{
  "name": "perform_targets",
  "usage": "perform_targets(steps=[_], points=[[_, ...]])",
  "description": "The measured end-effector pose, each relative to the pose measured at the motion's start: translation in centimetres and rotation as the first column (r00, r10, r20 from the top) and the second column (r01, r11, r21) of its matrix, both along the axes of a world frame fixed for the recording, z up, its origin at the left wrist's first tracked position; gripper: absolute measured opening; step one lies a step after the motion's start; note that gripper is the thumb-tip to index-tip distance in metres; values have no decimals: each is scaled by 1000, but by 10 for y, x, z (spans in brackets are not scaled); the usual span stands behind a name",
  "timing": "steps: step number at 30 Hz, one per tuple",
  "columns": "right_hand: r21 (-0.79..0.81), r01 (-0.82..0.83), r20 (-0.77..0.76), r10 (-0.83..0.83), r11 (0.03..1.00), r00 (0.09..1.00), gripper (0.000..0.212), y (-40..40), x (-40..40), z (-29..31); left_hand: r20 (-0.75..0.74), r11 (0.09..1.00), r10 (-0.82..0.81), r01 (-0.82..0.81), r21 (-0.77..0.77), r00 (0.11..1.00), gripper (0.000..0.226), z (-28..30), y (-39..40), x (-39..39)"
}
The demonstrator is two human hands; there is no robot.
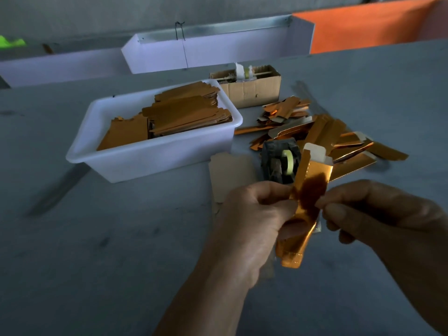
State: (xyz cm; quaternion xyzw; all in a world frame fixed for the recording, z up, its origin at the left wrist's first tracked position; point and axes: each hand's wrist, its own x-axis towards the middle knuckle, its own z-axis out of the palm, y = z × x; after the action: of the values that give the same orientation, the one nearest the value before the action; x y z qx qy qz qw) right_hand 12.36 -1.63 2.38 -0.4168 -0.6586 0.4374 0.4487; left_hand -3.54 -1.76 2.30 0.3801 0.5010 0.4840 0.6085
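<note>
Two hands are in view, both on one item.

1. Left hand point(252, 214): fingers curled narrowly round the gold carton point(308, 197), with the thumb laid across its lower front face. The hand grips the carton's left side.
2. Right hand point(378, 214): fingers curled; the tips of the thumb and forefinger pinch the carton's right edge at about mid-height. The remaining fingers are folded below and hold nothing.
3. Gold carton: one piece, a long, narrow foil-faced sleeve. It is held above the table point(97, 263), tilted with its top leaning away and to the right. The pale top flap stands open.

Items on the table, counted outward from the hands:

- One tape dispenser point(271, 163), dark, just behind the carton, carrying one pale green tape roll point(289, 161).
- One flat blank point(230, 170), plain side up, lying just left of the dispenser and partly hidden by the left hand.
- One pile of gold cartons point(327, 132), lying loose to the right of the dispenser; the pieces overlap, so their number cannot be told.
- One white tub point(145, 156), left of the pile, holding stacks of gold blanks point(184, 115) laid flat.
- One cardboard box point(252, 90), open-topped, touching the tub's far right corner.
</note>
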Motion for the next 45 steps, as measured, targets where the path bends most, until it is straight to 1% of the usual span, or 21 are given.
perform_targets(steps=[3, 5, 7, 9, 13, 16, 18, 20, 25, 27, 31, 33, 36, 40, 45], points=[[19, -51, 43, 50, 999, 998, 22, 3, -7, 5, -35, 998, 63, -62, 7, 997, 12, -1, -2, -3], [21, -66, 60, 65, 998, 996, 24, 6, -12, 6, -54, 997, 75, -74, 9, 996, 12, -2, -3, -4], [29, -66, 93, 64, 997, 994, 29, 8, -16, 4, -39, 997, 73, -73, 14, 997, 16, -1, -4, -5], [26, -36, 123, 32, 999, 992, 39, 9, -19, 3, -15, 998, 61, -61, 20, 998, 17, 1, -5, -6], [68, 54, 272, -70, 996, 960, 64, 10, -24, 5, 3, 998, 26, -27, 52, 1000, 13, 3, -8, -8], [76, 85, 337, -106, 993, 936, 70, 12, -27, 3, 7, 999, 3, -4, 47, 1000, 13, 3, -8, -12], [51, 97, 353, -108, 994, 929, 70, 12, -29, 2, 3, 999, -17, 17, 38, 1000, 14, 2, -8, -14], [34, 108, 356, -113, 994, 928, 68, 10, -30, 2, -3, 999, -18, 18, 43, 1000, 9, 2, -9, -14], [45, 156, 360, -162, 987, 919, 64, 9, -32, 1, -41, 997, 56, -53, 59, 998, 9, -3, -10, -9], [37, 158, 372, -160, 987, 914, 64, 9, -33, 1, -66, 994, 92, -88, 64, 994, 14, -4, -10, -8], [58, 160, 463, -169, 985, 870, 61, 10, -35, 2, -171, 983, 167, -152, 99, 971, 17, -8, -11, -4], [86, 162, 512, -183, 983, 840, 56, 10, -38, 1, -173, 977, 205, -192, 88, 963, 13, -10, -12, -2], [70, 188, 553, -196, 980, 810, 49, 12, -46, -1, -173, 964, 265, -256, 73, 949, 7, -13, -12, -1], [153, 272, 505, -312, 950, 805, 45, 19, -50, -15, -182, 939, 342, -326, 113, 922, 7, -15, -14, -1], [216, 354, 506, -415, 910, 756, 48, 30, -48, -33, -143, 920, 386, -368, 136, 911, 11, -15, -13, -1]])
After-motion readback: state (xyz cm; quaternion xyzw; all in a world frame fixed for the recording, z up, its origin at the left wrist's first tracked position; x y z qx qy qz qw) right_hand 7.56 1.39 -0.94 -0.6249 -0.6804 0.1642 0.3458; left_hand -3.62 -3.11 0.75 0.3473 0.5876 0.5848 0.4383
